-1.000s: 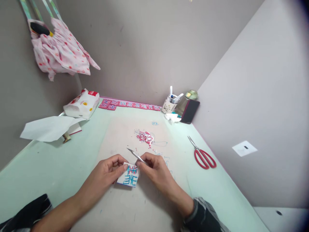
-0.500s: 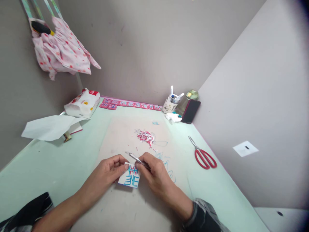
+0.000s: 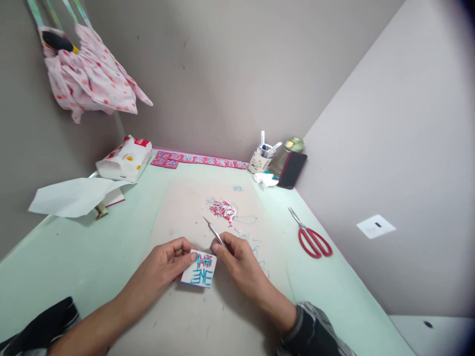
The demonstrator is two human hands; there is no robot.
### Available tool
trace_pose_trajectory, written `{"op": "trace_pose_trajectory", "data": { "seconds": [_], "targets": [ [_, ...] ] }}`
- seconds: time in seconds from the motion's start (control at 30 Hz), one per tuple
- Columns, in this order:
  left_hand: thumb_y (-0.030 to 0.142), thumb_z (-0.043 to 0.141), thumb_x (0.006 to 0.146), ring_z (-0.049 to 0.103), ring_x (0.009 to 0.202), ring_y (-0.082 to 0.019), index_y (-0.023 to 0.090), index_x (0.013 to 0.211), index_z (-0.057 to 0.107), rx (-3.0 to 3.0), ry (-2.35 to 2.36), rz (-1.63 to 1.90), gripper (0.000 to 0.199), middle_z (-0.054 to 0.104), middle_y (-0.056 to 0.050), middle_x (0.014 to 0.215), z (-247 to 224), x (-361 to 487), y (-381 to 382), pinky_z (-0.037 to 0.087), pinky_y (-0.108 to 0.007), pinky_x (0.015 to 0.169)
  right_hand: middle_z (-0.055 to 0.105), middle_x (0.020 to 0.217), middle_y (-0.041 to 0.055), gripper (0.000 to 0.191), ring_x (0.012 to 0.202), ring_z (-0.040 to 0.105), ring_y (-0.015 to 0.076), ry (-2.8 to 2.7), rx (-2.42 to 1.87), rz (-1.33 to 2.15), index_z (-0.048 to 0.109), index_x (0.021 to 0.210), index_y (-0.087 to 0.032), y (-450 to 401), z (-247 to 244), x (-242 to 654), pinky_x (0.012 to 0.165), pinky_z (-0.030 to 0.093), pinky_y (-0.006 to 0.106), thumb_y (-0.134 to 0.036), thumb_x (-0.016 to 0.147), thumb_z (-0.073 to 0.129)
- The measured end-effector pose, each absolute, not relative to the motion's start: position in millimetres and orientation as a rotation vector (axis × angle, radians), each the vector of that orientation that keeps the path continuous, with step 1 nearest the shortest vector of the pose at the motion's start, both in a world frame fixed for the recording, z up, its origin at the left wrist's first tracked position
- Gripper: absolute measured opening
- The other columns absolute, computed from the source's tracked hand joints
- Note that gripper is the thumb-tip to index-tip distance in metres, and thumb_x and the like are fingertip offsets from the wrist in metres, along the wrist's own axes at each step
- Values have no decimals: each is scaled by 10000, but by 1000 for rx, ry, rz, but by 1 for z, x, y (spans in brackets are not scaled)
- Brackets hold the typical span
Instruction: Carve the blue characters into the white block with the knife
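Between the thumb and fingers of my left hand (image 3: 173,259) is a small white square carving block (image 3: 202,278), tilted, with blue character strokes and red cut areas on its face. My right hand (image 3: 237,259) grips a slim silver craft knife (image 3: 214,231), its pointed tip aimed away from me and up to the left, off the block. The right fingers sit just beside the block's right edge. Beyond both hands, red and white shavings (image 3: 223,209) lie in a small heap on the pale work mat (image 3: 178,198).
Red-handled scissors (image 3: 309,237) lie at the right. At the back stand a row of carved pink tiles (image 3: 200,159), a pen jar (image 3: 260,160) and a dark phone (image 3: 292,170). A tissue pack (image 3: 126,160) and a white paper sheet (image 3: 70,197) are at the left.
My right hand has drawn slightly away from the block, and the knife has turned so its tip points farther forward. My left hand still holds the block.
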State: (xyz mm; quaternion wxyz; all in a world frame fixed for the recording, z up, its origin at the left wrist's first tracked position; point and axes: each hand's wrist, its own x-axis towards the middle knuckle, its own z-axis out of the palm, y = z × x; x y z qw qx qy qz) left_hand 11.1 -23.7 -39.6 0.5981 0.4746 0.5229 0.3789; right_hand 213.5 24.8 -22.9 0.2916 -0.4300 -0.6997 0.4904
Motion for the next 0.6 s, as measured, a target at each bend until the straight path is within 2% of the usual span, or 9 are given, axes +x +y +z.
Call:
{"op": "trace_pose_trajectory", "data": {
  "seconds": [0.13,0.2,0.3,0.43,0.6],
  "targets": [
    [690,673,877,524,715,-171,193,901,691,1110,1236,873,497,626,14,755,-41,10,-23,373,-277,676,630,847,20,143,781,543,169,-1867,-1108,1245,685,919,-177,27,-24,216,722,409,293,-246,937,561],
    [695,676,871,516,707,-169,194,911,698,1117,1243,879,503,622,16,745,-41,9,-22,375,-278,673,658,905,43,199,807,565,183,-1929,-1075,1176,718,1003,-185,28,-23,219,743,421,309,-308,978,563],
    [712,680,854,494,679,-164,197,927,697,1109,1249,897,520,607,23,722,-39,7,-20,372,-272,637,654,891,47,286,817,586,191,-2027,-1015,1104,731,1018,-197,30,-19,225,756,435,319,-368,1041,503],
    [705,673,862,563,751,-191,215,1022,688,1067,1273,932,516,678,-3,840,-33,3,-20,413,-270,645,680,838,19,182,721,575,162,-2083,-1044,1009,733,1044,-213,32,-17,233,678,422,286,-274,1009,565],
    [704,665,879,577,786,-196,236,1015,686,1063,1328,991,487,668,12,844,-32,-3,-21,427,-274,691,670,792,14,158,635,545,136,-2232,-942,755,739,986,-196,32,-14,238,600,391,256,-245,1022,592]
  ]
}}
